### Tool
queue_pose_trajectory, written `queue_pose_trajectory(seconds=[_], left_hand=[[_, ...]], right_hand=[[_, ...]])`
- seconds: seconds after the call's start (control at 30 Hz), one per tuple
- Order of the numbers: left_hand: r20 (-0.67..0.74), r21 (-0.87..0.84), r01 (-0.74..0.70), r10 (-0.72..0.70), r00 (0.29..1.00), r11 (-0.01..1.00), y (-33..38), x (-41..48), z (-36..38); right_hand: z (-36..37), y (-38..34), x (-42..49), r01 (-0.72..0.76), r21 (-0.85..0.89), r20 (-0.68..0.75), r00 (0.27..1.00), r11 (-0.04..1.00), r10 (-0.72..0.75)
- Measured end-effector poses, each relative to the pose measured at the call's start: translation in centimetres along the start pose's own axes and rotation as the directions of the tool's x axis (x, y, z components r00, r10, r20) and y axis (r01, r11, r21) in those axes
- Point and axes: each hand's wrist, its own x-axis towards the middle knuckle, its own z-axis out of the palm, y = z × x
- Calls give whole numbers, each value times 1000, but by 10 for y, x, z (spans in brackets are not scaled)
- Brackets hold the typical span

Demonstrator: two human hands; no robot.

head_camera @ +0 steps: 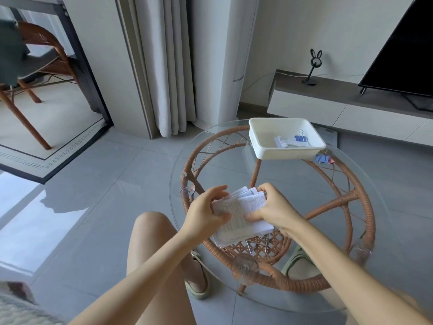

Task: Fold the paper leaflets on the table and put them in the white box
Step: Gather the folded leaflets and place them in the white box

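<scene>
Round glass tabletop [293, 184], woven rattan frame [365, 207], grey tiled floor [105, 184]. Left grip [206, 212] and right grip [274, 207] pinch printed leaflets [241, 207]; white box [285, 154] beyond.

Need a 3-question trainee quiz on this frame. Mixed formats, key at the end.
1. True or false: the left hand and the right hand both grip the leaflets.
2. Where is the white box? A) on the table, on its far side from the hands; B) on the floor; C) on the person's knee.
3. Fill in: the clip on the papers inside the box is ___ in colour.
Key: 1 true; 2 A; 3 blue.
</scene>
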Motion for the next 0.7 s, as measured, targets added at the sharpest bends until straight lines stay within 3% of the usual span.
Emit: queue_pose_trajectory(seconds=[0.2, 0.33, 0.43, 0.6, 0.7], left_hand=[[-76, -33, 119, -121, 990, 992, 7, -11, -1], [94, -415, 163, -136, 986, 895, 16, -23, 6], [86, -525, 124, -93, 992, 842, 17, -24, 15], [15, -395, -73, 86, 996, 916, 27, -17, 24], [28, -271, -114, 126, 992, 956, 25, -11, 31]], right_hand=[[-1, 8, -30, 135, 316, -117, 988, 939, -103], [2, 15, -52, 262, 392, -213, 958, 882, -190], [6, 20, -60, 306, 413, -213, 948, 858, -236], [-13, 30, -57, 286, 477, -246, 951, 831, -187], [-11, 38, -55, 285, 356, -286, 940, 890, -187]])
